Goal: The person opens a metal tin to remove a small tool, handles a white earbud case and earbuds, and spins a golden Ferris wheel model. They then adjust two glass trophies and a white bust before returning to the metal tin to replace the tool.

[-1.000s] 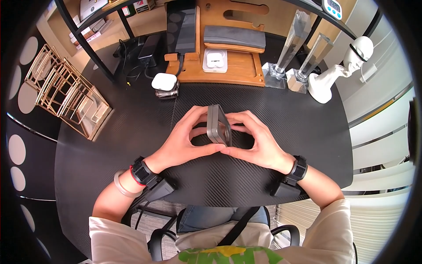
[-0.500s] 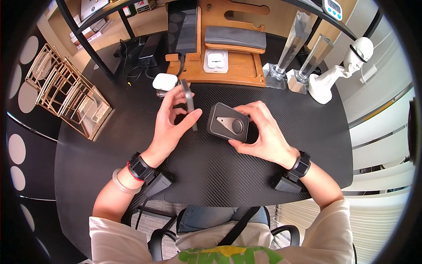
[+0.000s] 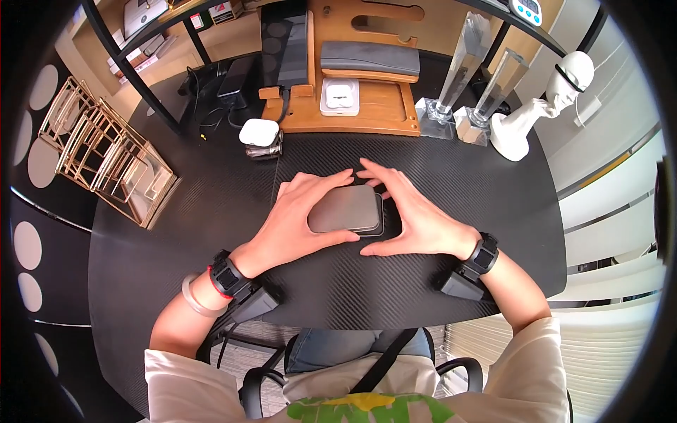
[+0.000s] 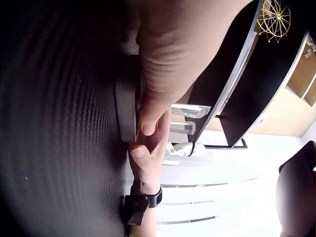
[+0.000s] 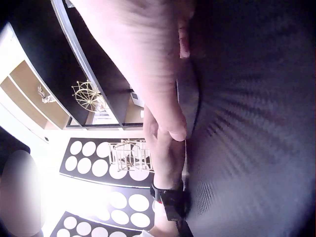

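A small grey tin box point(image 3: 345, 209) lies flat on the black desk in the head view. Its lid sits over the base a little askew, so a dark strip of the base point(image 3: 381, 218) shows at the right and near edges. My left hand point(image 3: 282, 218) grips the lid from the left, thumb along the near side and fingers along the far side. Around the right end of the box, my right hand point(image 3: 427, 220) is spread, its thumb and fingers wide apart. The left wrist view shows the dark side of the box point(image 4: 127, 111) low on the desk. The box's inside is hidden.
Behind the hands stands a wooden organizer point(image 3: 381, 123) with a white earbud case. A second white case point(image 3: 259, 132) sits left of it. Crystal trophies point(image 3: 462, 70) and a white bust point(image 3: 518, 130) stand at the back right, a gold wire rack point(image 3: 120, 162) at the left.
The box was first held on edge by both hands, then opened, showing a silver piece in dark foam. Now the left hand has brought the lid over the base, and the right hand has let go.
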Action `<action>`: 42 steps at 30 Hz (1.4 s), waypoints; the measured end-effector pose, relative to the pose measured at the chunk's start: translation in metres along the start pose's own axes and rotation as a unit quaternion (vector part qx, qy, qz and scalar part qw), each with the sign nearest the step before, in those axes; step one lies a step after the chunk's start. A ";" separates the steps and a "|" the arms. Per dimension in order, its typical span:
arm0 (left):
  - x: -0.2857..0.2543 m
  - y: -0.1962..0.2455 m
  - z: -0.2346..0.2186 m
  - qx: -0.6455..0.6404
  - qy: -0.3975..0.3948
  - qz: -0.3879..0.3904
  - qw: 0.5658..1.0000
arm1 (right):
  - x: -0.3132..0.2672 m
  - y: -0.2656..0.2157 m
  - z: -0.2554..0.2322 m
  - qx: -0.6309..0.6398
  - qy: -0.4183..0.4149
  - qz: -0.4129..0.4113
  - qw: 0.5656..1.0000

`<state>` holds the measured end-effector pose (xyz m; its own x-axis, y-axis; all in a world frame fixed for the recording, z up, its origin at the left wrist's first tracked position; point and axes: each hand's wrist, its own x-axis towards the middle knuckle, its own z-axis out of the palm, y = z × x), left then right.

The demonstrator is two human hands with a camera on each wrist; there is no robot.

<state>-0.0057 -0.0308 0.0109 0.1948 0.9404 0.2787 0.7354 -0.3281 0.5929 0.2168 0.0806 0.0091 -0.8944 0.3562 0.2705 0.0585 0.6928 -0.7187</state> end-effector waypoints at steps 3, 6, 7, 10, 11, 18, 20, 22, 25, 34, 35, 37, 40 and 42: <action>0.000 -0.001 0.004 0.003 0.000 0.022 1.000 | 0.000 0.005 -0.003 0.017 0.001 -0.015 1.000; 0.000 -0.001 0.004 0.005 0.023 0.052 0.998 | -0.001 0.012 -0.005 0.034 -0.009 -0.015 0.999; 0.000 -0.001 0.004 0.005 0.024 0.052 0.998 | -0.001 0.013 -0.005 0.045 -0.016 0.000 0.999; -0.001 -0.001 0.002 0.006 0.015 0.047 0.999 | -0.001 0.010 -0.007 0.038 0.007 -0.014 0.999; -0.001 -0.001 0.002 0.006 0.014 0.047 0.999 | -0.002 0.009 -0.009 0.038 0.007 -0.014 0.999; -0.001 -0.003 0.001 -0.002 0.007 0.025 1.000 | -0.001 0.001 -0.019 -0.044 -0.023 -0.012 0.999; -0.002 -0.006 0.000 0.002 0.007 0.025 1.000 | -0.001 -0.003 -0.021 -0.062 -0.039 0.005 0.997; -0.002 -0.008 -0.001 0.006 0.006 0.026 1.000 | -0.001 -0.008 -0.023 -0.092 -0.036 -0.002 0.995; -0.002 -0.008 -0.003 0.037 0.015 0.035 0.999 | -0.002 -0.010 -0.028 -0.144 -0.050 -0.018 0.988; -0.002 -0.006 -0.004 0.072 -0.005 0.023 0.997 | -0.004 -0.009 -0.025 -0.185 -0.030 -0.053 0.981; -0.003 -0.008 -0.004 0.074 -0.016 0.024 0.997 | -0.004 -0.008 -0.025 -0.185 -0.031 -0.053 0.981; -0.003 -0.009 -0.006 0.078 -0.027 0.023 0.996 | -0.003 -0.006 -0.024 -0.138 -0.052 -0.002 0.989; -0.003 -0.012 -0.007 0.060 -0.025 0.030 0.997 | -0.004 0.002 -0.020 -0.097 -0.020 -0.011 0.995; -0.004 -0.014 -0.009 0.016 -0.034 -0.009 0.999 | -0.005 0.008 -0.020 -0.109 -0.014 -0.020 0.994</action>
<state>-0.0229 -0.0309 0.0083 0.2248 0.9502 0.2158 0.7589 -0.3097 0.5728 0.2303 0.0969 0.0152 -0.9094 0.3111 0.2760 0.1150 0.8259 -0.5520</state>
